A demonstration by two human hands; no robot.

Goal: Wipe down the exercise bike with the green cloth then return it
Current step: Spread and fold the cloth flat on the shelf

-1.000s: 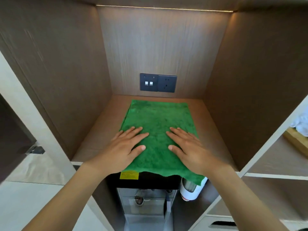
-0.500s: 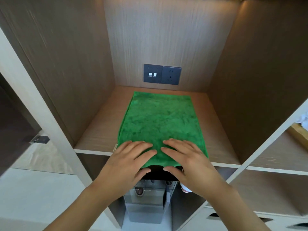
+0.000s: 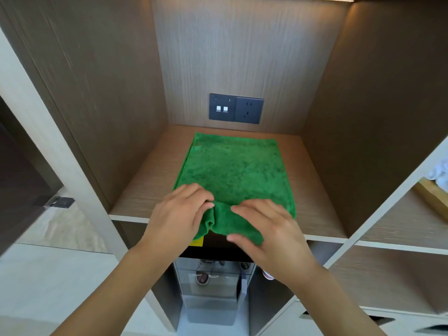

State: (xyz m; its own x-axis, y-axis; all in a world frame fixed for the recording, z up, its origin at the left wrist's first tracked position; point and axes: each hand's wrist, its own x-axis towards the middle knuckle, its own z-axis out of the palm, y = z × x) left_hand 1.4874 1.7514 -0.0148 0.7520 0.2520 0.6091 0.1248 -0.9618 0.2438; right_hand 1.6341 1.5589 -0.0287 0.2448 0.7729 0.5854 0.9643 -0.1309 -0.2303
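Both hands have gone from flat on the cloth a second ago to gathering its near edge. Left hand (image 3: 180,215): fingers curled over the near-left corner, pinching a bunched fold against the palm. Right hand (image 3: 269,229): fingers (image 3: 244,208) close together on top of the near edge, thumb tucked under the overhanging flap, so it pinches that flap. A vertical pleat stands between the two hands where the fabric is pushed together.

Cloth (image 3: 232,170): green, lying on the shelf (image 3: 145,190) inside the wooden niche, near edge hanging past the shelf front, far edge flat and square, just short of the back wall. Compared with half a second ago, the near part is rumpled and lifted, the far part unchanged.

Below the shelf front: a dark appliance (image 3: 213,248) with a yellow sticker, partly hidden by the hands. On the back wall: a switch plate and socket (image 3: 236,108). To the right: open shelving with a wooden item at the frame edge, too cut off to identify.

Read: this looks like the pick-up. No bike in view, so I judge wiping not started, though a final tidy on return can't be ruled out. Next move probably needs a firm two-hand lift clear of the shelf lip. Risk: cloth drags or unfolds as it comes off.
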